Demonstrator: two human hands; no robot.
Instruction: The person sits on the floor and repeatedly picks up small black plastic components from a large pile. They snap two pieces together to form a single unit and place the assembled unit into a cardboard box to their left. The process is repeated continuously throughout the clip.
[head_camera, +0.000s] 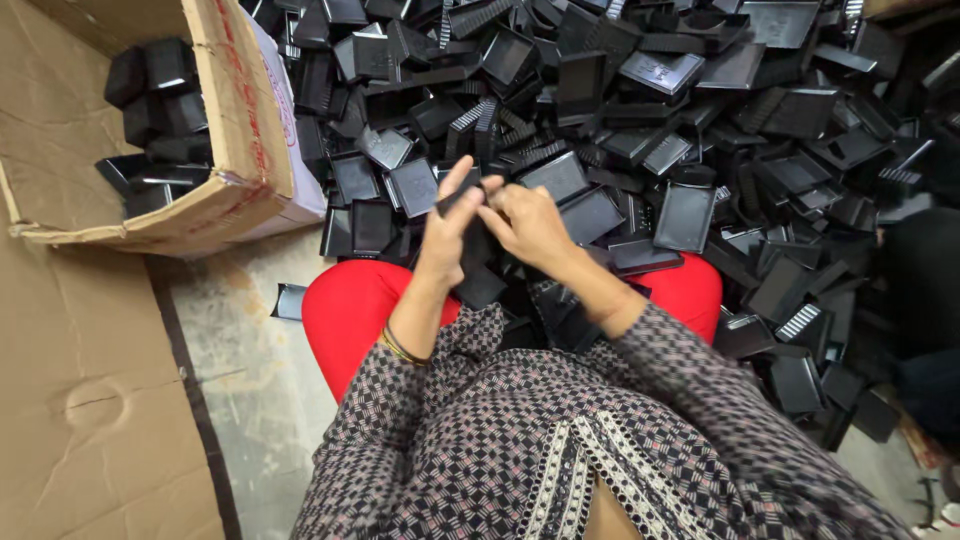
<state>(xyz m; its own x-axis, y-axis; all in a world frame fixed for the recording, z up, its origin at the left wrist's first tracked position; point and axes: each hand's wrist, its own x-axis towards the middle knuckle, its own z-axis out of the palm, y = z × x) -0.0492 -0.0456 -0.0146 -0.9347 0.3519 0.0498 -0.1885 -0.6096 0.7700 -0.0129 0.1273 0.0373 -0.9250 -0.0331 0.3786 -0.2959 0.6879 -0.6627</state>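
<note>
Both hands meet above the lap, in front of the pile (700, 120): the left hand (447, 235) and right hand (527, 222) each pinch a black part (478, 252) between them; it looks light, stiff and smooth, best held by its edges. Its shape is mostly hidden by the fingers; the box (240, 120) at left holds more parts.

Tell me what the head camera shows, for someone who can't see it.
Both hands, left hand and right hand, hold one black plastic piece over a huge pile of black plastic pieces. A cardboard box at left holds more.
</note>
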